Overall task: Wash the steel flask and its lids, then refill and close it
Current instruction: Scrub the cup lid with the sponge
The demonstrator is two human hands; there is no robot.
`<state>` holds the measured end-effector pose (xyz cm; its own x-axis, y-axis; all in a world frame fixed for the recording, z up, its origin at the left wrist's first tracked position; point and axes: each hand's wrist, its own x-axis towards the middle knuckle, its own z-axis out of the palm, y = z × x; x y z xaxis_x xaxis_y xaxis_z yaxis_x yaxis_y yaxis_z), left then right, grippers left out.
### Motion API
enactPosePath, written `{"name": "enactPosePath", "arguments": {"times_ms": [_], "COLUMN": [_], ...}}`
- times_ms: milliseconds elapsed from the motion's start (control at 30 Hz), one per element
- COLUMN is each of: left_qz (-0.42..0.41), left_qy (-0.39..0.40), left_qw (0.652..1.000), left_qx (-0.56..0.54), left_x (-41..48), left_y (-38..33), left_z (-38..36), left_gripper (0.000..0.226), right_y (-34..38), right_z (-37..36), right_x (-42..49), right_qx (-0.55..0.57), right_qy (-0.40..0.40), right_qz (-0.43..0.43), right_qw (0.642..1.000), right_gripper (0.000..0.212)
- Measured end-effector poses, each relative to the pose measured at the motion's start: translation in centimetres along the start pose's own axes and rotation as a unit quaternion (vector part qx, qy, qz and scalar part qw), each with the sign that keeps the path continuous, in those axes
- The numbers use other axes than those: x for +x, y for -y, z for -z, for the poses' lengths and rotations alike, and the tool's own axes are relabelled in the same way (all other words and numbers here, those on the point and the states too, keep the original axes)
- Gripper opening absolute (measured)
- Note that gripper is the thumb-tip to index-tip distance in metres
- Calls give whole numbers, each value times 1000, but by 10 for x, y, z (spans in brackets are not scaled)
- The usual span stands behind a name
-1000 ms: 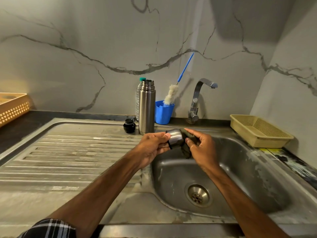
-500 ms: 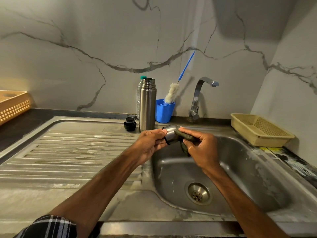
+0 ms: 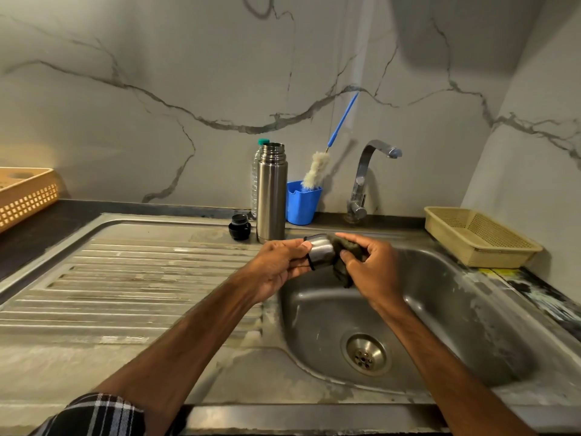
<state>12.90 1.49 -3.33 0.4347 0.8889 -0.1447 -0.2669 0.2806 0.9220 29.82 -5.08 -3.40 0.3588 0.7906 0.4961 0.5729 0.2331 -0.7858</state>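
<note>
The steel flask [image 3: 271,196] stands upright and uncapped at the back of the draining board. Its small black inner lid [image 3: 239,227] sits just left of it. My left hand [image 3: 279,262] grips the steel cup lid [image 3: 320,251] over the sink's left rim. My right hand [image 3: 371,265] holds a dark green scrub pad [image 3: 344,250] pressed against the right end of that lid. The lid's inside is hidden.
The steel sink basin [image 3: 440,309] with a drain [image 3: 366,354] lies below my hands. At the back stand a tap [image 3: 364,174], a blue cup [image 3: 303,202] with a bottle brush [image 3: 316,169], and a plastic bottle [image 3: 256,180]. A beige basket [image 3: 478,237] sits right, an orange crate [image 3: 25,196] far left.
Both hands shifted slightly up and back with the cup lid. The right hand has worked the scrub pad around the lid's end.
</note>
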Motion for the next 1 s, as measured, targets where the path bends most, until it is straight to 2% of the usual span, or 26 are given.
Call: {"name": "enactPosePath", "arguments": {"times_ms": [100,267,400,467,633,767,833,933,1000], "left_qz": [-1,-10,-7,-18,-47,-53,-81,-118,-132], "left_qy": [11,-3,17,14,2,28,14,-4,5], "left_qw": [1000,1000,1000,999,997,990,981,964,949], "left_qx": [12,-7,17,33,56,126,174,238,287], "left_x": [0,5,0,-1,3,0,3,6,4], "left_y": [3,0,2,4,0,4,5,3,3], "left_z": [-1,4,-1,-2,4,0,2,8,8], "left_gripper": [25,22,16,14,18,20,20,25,26], "right_y": [-5,4,-2,-3,1,-8,-7,0,-2], "right_z": [-1,3,-2,-3,-1,-5,-4,-1,-3], "right_x": [0,-8,1,-1,-5,4,-1,-6,-1], "right_qx": [-12,-40,-37,-47,-68,-79,-92,-81,-90], "right_qy": [-2,11,8,21,21,26,39,61,67], "right_qz": [-19,68,-9,-20,73,6,38,150,151], "right_qw": [1000,997,999,998,995,997,994,984,982], "right_gripper": [42,39,41,41,39,43,46,47,47]}}
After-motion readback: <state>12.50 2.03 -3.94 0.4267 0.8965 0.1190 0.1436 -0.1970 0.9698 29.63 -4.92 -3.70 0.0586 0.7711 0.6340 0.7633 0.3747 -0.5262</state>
